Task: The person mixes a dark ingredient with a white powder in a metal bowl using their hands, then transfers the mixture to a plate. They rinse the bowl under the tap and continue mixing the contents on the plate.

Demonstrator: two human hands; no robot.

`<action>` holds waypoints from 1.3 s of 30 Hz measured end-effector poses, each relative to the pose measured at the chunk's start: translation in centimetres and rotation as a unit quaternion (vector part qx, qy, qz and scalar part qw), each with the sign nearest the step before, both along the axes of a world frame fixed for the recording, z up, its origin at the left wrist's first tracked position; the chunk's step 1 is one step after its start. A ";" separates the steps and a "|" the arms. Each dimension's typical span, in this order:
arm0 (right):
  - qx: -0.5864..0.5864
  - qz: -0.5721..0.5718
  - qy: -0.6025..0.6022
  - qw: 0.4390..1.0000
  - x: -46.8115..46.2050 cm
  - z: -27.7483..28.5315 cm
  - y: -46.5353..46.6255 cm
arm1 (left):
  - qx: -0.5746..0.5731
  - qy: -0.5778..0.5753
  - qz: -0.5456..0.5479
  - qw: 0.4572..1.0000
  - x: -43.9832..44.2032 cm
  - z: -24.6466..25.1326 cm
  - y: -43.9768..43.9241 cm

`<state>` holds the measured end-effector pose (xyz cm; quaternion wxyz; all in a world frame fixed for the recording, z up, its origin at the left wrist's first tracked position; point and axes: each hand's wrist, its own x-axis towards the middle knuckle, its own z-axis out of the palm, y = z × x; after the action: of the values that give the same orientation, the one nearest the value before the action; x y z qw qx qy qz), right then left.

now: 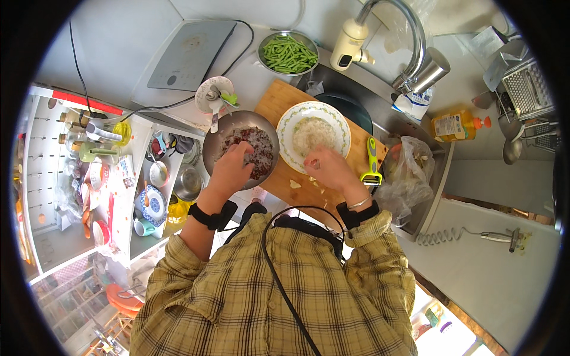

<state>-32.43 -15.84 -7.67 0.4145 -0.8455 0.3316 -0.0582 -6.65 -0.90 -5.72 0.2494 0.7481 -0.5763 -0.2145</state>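
My left hand (234, 169) is over a metal bowl (213, 149) that holds a dark red grainy mixture (262, 147) with pale bits; its fingertips touch or hover just above the mixture, and what lies under them is hidden. My right hand (331, 169) is at the near rim of a white patterned bowl (287, 153) with a pale, shredded or mushy food (314, 133) inside. Its fingers are curled, and whether they hold anything is unclear. The patterned bowl stands on a wooden cutting board (276, 100). Pale scraps (295, 184) lie on the board near my right hand.
A green peeler (371, 162) lies at the board's right end, beside plastic bags (412, 169) in the sink. Green beans fill a metal bowl (288, 71) behind. A small bowl with spoons (205, 95) stands behind the mixture. The faucet (416, 40) arches over the sink.
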 end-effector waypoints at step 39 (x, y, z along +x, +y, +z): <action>-0.124 -0.087 -0.046 0.987 1.7 -1.0 -4.4 | -0.029 0.113 0.006 0.993 2.5 2.1 1.6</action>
<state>-30.73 -20.19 -8.62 0.3148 -0.8548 0.3741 -0.1738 -4.13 0.67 -3.67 0.3359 0.7152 -0.5455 -0.2795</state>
